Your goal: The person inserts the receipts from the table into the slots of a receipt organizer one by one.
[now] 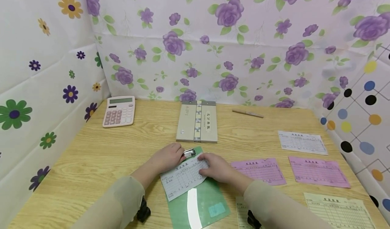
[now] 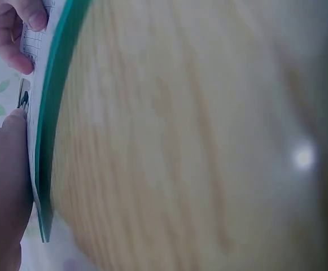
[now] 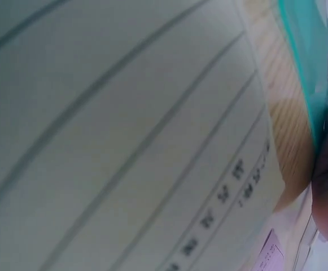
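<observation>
A green clipboard (image 1: 210, 196) lies aslant on the table with its metal clip (image 1: 189, 152) at the far end. My left hand (image 1: 169, 158) grips the clip, fingers over it; in the left wrist view its thumb reaches the clip (image 2: 23, 96). Across the upper part of the board is a white printed slip (image 1: 182, 180), tilted, its far edge close to the clip. My right hand (image 1: 217, 168) pinches the slip's right end between thumb and fingers. In the right wrist view a lined paper (image 3: 124, 141) fills most of the picture.
Right of the board lie a pink slip (image 1: 259, 171), another pink slip (image 1: 318, 172), a white slip (image 1: 302, 142) and yellow slips (image 1: 339, 210), one partly under the right forearm. Farther back are a calculator (image 1: 119, 111), a ledger book (image 1: 187, 122) and a brown pen (image 1: 247, 113).
</observation>
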A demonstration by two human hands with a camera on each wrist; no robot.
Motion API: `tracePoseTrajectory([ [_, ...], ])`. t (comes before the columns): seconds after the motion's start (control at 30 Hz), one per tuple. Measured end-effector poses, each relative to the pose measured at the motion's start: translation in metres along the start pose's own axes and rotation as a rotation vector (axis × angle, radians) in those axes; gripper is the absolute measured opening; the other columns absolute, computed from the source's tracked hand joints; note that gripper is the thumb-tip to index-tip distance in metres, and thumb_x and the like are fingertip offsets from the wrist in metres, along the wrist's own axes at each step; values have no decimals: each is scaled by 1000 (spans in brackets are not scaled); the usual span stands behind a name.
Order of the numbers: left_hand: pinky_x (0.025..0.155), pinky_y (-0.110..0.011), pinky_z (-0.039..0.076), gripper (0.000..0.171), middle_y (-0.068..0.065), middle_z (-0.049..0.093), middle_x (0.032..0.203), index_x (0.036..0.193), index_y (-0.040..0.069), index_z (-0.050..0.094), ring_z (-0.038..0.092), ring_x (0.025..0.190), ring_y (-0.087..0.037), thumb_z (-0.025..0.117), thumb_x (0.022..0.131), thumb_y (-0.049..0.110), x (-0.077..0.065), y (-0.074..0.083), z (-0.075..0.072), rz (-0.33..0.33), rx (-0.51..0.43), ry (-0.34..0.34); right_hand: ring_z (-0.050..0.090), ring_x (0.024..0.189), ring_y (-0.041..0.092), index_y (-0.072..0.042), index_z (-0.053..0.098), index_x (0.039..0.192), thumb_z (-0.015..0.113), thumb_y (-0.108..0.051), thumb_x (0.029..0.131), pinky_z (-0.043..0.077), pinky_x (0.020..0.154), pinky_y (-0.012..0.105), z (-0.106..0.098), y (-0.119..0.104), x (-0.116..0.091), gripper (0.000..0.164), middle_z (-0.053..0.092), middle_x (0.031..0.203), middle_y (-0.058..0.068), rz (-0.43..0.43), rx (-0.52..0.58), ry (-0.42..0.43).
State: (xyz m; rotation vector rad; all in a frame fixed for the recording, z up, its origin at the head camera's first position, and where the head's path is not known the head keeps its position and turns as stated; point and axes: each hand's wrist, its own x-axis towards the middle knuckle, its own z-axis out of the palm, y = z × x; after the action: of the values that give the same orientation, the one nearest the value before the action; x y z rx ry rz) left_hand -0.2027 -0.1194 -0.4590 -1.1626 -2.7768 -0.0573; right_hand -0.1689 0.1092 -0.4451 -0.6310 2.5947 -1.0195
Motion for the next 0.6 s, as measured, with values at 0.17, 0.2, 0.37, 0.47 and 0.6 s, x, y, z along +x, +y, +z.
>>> tracePoseTrajectory([
  [0.17, 84, -33, 46, 27, -4, 50, 95, 105, 4, 59, 52, 90, -17, 49, 97, 28, 1, 0, -3, 6, 3, -32, 56, 98, 19, -1, 57, 120, 71, -16, 82, 45, 89, 39, 3, -1, 1, 43, 60, 112, 11, -20, -48, 22],
  [0.2, 84, -33, 46, 27, -4, 50, 95, 105, 4, 59, 52, 89, -18, 49, 98, 28, 1, 0, -4, 9, 3, -36, 57, 98, 20, -1, 58, 119, 71, -16, 82, 45, 88, 39, 3, -1, 1, 42, 61, 112, 11, -29, -54, 30],
  [0.37, 86, -33, 45, 29, -5, 51, 99, 108, 3, 59, 52, 92, -18, 47, 98, 28, 1, 0, -8, 9, 0, -65, 57, 94, 19, -3, 58, 114, 71, -19, 83, 46, 86, 39, 5, -1, 2, 37, 62, 105, 8, -37, -81, 52],
  [0.47, 88, -34, 45, 31, -7, 52, 101, 110, 2, 59, 53, 95, -19, 46, 99, 28, 2, 0, -9, 4, -10, -75, 57, 95, 20, -4, 58, 113, 70, -22, 84, 46, 86, 39, 6, -1, 3, 36, 62, 104, 8, -21, -95, 61],
  [0.6, 87, -35, 45, 30, -8, 53, 101, 109, 2, 59, 52, 95, -21, 47, 98, 27, 3, -1, -8, 0, -14, -74, 58, 99, 22, -4, 59, 116, 69, -26, 86, 46, 87, 40, 8, -1, 5, 39, 62, 107, 10, -2, -122, 81],
])
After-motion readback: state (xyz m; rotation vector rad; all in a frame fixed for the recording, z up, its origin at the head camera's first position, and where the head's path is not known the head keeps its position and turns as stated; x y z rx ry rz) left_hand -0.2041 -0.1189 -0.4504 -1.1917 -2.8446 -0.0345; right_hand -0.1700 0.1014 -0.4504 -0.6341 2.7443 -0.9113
